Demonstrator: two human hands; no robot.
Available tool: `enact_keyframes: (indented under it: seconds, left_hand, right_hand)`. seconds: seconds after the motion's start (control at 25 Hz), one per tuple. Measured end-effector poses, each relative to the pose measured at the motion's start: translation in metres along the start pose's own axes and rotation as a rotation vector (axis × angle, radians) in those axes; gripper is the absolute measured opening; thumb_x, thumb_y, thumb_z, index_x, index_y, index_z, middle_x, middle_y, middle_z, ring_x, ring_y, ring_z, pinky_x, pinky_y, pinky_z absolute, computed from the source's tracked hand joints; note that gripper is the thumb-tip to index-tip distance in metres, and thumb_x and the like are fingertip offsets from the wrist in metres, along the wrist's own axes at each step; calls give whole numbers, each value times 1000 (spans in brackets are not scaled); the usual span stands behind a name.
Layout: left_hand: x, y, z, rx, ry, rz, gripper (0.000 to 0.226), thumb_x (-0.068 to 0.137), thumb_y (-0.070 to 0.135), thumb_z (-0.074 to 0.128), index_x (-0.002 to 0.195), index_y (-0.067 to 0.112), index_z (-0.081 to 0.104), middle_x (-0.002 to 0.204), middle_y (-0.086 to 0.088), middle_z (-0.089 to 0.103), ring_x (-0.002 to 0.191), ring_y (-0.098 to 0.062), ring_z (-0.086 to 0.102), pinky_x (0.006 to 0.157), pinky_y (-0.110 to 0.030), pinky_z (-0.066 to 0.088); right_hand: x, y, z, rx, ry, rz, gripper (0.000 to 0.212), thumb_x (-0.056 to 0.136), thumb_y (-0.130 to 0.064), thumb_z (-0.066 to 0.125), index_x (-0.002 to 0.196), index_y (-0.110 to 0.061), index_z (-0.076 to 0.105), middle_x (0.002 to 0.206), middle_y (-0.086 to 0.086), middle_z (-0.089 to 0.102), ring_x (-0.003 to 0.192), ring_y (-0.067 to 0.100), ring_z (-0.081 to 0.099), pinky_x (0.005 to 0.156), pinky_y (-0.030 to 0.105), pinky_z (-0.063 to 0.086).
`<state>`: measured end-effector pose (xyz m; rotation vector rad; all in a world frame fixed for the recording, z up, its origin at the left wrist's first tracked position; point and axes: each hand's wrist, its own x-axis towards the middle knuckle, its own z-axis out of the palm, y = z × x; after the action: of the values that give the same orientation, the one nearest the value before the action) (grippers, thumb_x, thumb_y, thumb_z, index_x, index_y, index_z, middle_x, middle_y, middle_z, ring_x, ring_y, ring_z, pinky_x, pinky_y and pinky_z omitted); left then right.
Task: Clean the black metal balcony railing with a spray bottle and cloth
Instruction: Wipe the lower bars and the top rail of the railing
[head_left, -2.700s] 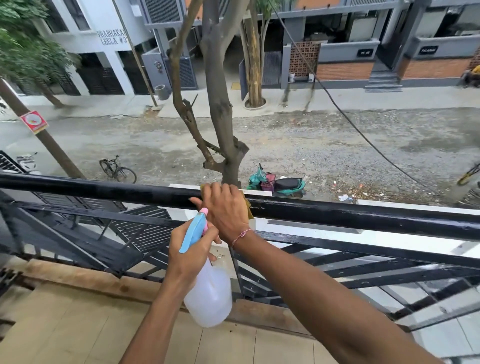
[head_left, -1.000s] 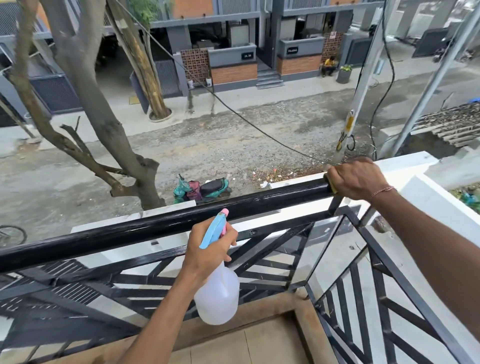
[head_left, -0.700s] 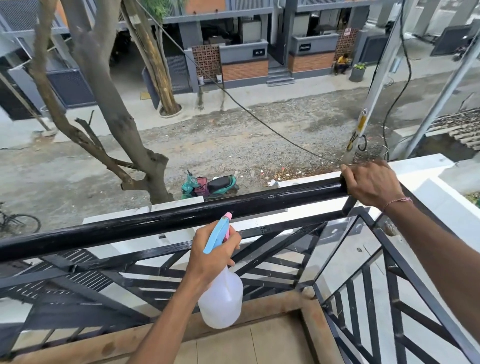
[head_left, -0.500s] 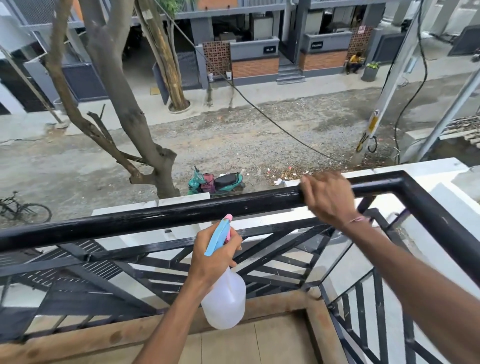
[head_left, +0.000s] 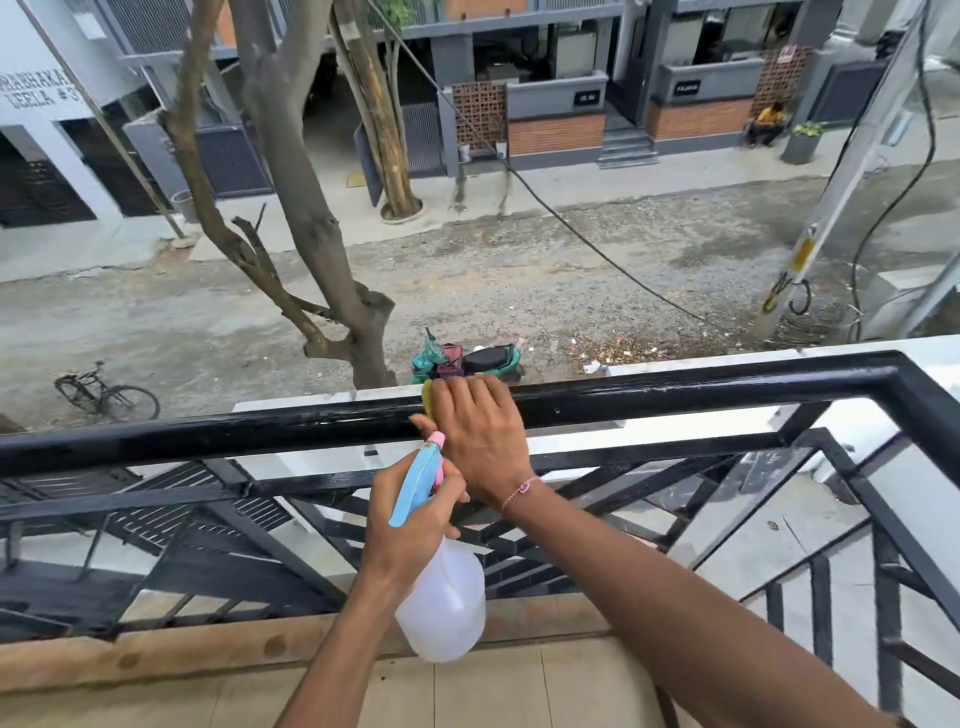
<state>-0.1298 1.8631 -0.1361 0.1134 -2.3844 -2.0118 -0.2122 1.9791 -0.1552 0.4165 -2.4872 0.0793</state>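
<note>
The black metal railing (head_left: 208, 434) runs across the view and turns a corner at the right (head_left: 898, 374). My right hand (head_left: 478, 436) lies over the top rail near its middle, fingers wrapped over a yellow cloth (head_left: 427, 397) of which only an edge shows at the left of the fingers. My left hand (head_left: 410, 525) grips the neck and trigger of a white spray bottle (head_left: 447, 597) with a blue and pink head (head_left: 418, 486), held just below the rail and under my right hand.
Slanted black bars (head_left: 571, 519) fill the railing below the top rail. A brown kerb (head_left: 156, 654) and tan floor tiles (head_left: 493, 696) lie at my feet. Beyond are a tree trunk (head_left: 311, 234), a parked scooter (head_left: 467, 361), a bicycle (head_left: 104, 395) and a street.
My right hand with the cloth has slid left along the top rail from the right corner to the middle. My left hand with the bottle has stayed in place.
</note>
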Motion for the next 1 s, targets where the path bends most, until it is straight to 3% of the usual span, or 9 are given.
enact_keyframes:
  seconds: [0.12, 0.24, 0.32, 0.44, 0.56, 0.76, 0.84, 0.92, 1.0]
  left_hand:
    - [2, -4, 0, 29, -6, -7, 11, 94, 3, 66, 83, 4, 67, 83, -25, 64, 81, -35, 68, 50, -28, 54]
    - [-1, -1, 8, 10, -35, -12, 14, 93, 1, 65, 79, 2, 65, 82, -21, 65, 80, -27, 68, 51, -29, 53]
    - [-2, 0, 14, 4, -49, -30, 15, 93, 1, 65, 78, 3, 65, 81, -18, 66, 77, -18, 66, 52, -29, 53]
    - [-8, 2, 27, -3, -69, -29, 15, 90, 6, 67, 76, 11, 68, 80, -15, 67, 75, -15, 66, 52, -27, 52]
    - [-13, 4, 37, -9, -100, -18, 13, 80, 22, 67, 76, 10, 66, 81, -23, 64, 75, -25, 64, 52, -27, 52]
    - [-18, 7, 45, -9, -147, -10, 11, 86, 13, 68, 77, 8, 66, 81, -26, 63, 74, -27, 66, 53, -28, 54]
    - [-21, 12, 50, 1, -173, 13, 17, 79, 21, 65, 77, 5, 64, 79, -27, 60, 70, -24, 62, 53, -29, 55]
    - [-21, 15, 52, 8, -171, 22, 20, 76, 24, 64, 78, 4, 65, 80, -25, 62, 71, -26, 63, 53, -29, 55]
    - [-21, 16, 49, 5, -158, 16, 22, 77, 26, 64, 80, 5, 66, 83, -22, 64, 79, -32, 66, 53, -28, 55]
  right_hand:
    - [-15, 28, 3, -23, 6, -237, 53, 110, -41, 26, 138, -2, 49, 126, 18, 59, 113, 35, 57, 101, 46, 44]
    - [-49, 74, -1, -130, -12, -332, 53, 107, -17, 21, 158, -1, 17, 162, 22, 25, 149, 37, 26, 121, 49, 26]
    - [-74, 113, -12, -139, -28, -301, 59, 102, -5, 22, 159, -3, 10, 166, 20, 9, 154, 34, 11, 124, 50, 18]
    - [-111, 178, -42, -163, -6, -170, 64, 95, 6, 25, 158, 0, 14, 165, 21, 11, 154, 33, 13, 122, 53, 24]
    - [-140, 231, -67, -133, -19, 99, 69, 93, 12, 30, 158, 0, 13, 166, 20, 11, 154, 30, 11, 120, 53, 26]
    - [-150, 227, -54, 42, 131, 641, 55, 109, -20, 19, 159, -3, 3, 168, 15, -1, 155, 24, -4, 127, 45, 9]
    - [-137, 210, -42, 238, 282, 854, 58, 111, -31, 16, 159, -7, -3, 168, 12, -6, 155, 24, -6, 126, 48, 14]
    - [-114, 193, -41, 489, 457, 1120, 59, 111, -35, 18, 160, -8, 1, 168, 14, 5, 154, 28, 14, 120, 46, 28]
    - [-90, 180, -44, 820, 647, 1477, 52, 110, -34, 21, 156, -10, 24, 151, 16, 44, 124, 29, 53, 98, 31, 46]
